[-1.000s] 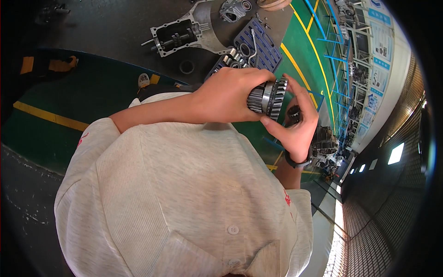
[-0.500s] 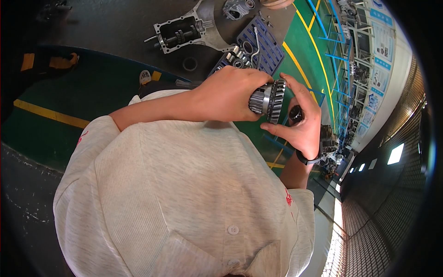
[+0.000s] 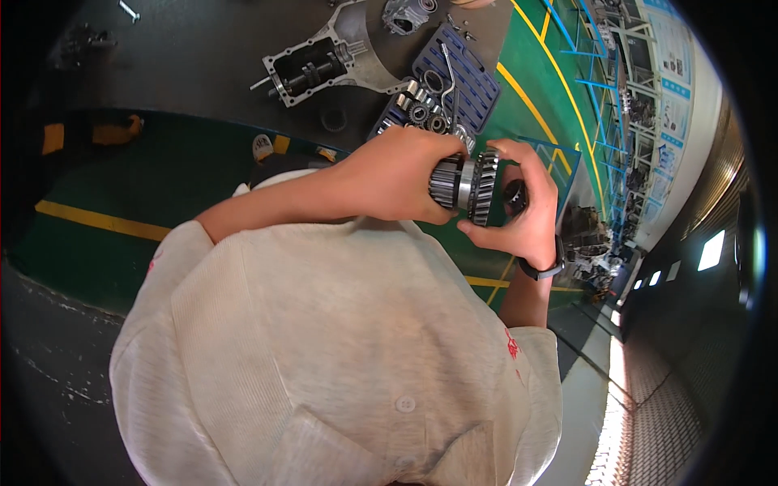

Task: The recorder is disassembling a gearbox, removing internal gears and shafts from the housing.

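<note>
In front of my chest, my left hand (image 3: 397, 174) wraps around a splined metal shaft (image 3: 445, 181). A smooth silver collar shows on it, between the splines and a helical gear (image 3: 485, 188). My right hand (image 3: 527, 202), a dark band on its wrist, curls around the gear with thumb and fingers at its rim. A dark toothed end (image 3: 515, 194) shows inside the right palm, behind the gear; how it joins the gear is hidden. The shaft lies roughly level, the gear at its right side.
On the dark workbench (image 3: 203, 73) beyond my hands lie an open gearbox housing (image 3: 361, 73), a blue socket case (image 3: 478, 85) with a ratchet, several loose gears and bearings (image 3: 417, 112), and a metal casting (image 3: 405, 14). Blue railings (image 3: 592, 83) stand to the right.
The left hand and the splined shaft have shifted slightly left, and more of the silver collar shows beside the gear. Both hands keep their hold; the whole view has tilted a little.
</note>
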Motion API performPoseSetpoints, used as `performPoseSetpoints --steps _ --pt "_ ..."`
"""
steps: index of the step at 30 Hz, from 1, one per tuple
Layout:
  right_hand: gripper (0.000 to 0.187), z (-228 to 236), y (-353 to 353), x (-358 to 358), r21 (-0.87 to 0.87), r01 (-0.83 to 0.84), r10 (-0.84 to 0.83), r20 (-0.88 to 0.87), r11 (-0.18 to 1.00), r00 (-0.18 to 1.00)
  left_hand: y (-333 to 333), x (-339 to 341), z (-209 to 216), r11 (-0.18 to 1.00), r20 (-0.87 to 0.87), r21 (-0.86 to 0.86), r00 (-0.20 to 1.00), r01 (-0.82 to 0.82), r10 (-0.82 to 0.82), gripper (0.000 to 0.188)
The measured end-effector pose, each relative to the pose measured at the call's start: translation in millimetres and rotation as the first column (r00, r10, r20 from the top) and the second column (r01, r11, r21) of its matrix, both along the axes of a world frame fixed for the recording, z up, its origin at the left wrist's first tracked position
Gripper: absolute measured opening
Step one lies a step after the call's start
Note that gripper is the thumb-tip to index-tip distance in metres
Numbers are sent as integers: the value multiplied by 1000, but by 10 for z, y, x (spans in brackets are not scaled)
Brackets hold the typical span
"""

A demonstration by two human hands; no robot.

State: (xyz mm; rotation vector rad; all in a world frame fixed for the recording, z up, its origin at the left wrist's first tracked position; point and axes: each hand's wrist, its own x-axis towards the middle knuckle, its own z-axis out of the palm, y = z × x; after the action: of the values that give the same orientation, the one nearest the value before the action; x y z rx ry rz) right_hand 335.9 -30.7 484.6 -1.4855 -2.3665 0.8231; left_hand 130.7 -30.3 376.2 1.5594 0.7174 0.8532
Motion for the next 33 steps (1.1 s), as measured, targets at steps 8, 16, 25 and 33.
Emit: performPoseSetpoints --steps 8,16,25,33 --pt "62 -764 9 1015 -176 400 -435 -273 899 858 37 86 -201 981 -117 -107 982 -164 151 49" --pt "78 -2777 140 2080 -102 681 -665 156 725 731 120 350 -142 924 -261 -252 939 -288 222 50" --pt "84 -3779 107 2371 -151 674 -607 327 723 724 -78 793 -177 811 -402 -265 824 -522 399 48" --pt "76 -3962 239 2503 -148 570 -478 399 808 783 -188 1191 -171 761 -462 -251 765 -598 449 49"
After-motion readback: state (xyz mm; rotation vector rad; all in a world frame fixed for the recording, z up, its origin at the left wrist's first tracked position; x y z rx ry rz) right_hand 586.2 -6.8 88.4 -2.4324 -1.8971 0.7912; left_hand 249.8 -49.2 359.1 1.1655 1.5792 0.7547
